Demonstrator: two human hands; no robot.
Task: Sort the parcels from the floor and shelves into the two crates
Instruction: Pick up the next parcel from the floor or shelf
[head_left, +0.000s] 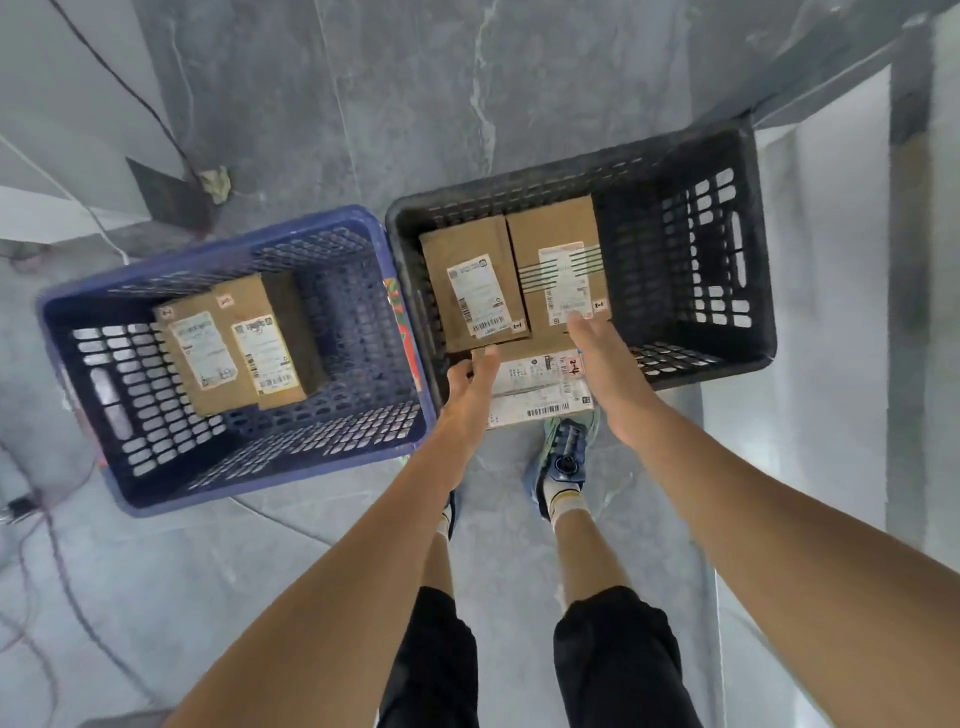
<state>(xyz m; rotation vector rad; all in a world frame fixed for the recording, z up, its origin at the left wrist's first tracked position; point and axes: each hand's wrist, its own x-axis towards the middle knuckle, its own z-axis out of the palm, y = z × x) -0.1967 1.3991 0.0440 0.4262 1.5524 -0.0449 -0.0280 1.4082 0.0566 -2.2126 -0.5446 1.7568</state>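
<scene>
Head view puts us partway: two parcels (234, 343) in the left blue crate (291, 452), two in the right black crate (634, 249), a fifth parcel (540, 384) at its near rim, left hand (467, 379) pinching it, right hand (602, 353) flat-fingered against it; remaining ones unseen.

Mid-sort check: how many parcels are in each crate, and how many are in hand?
Blue crate: 2 parcels
Black crate: 2 parcels
Between left hand and right hand, at the black crate's near edge: 1 held parcel
Total: 5 parcels
</scene>
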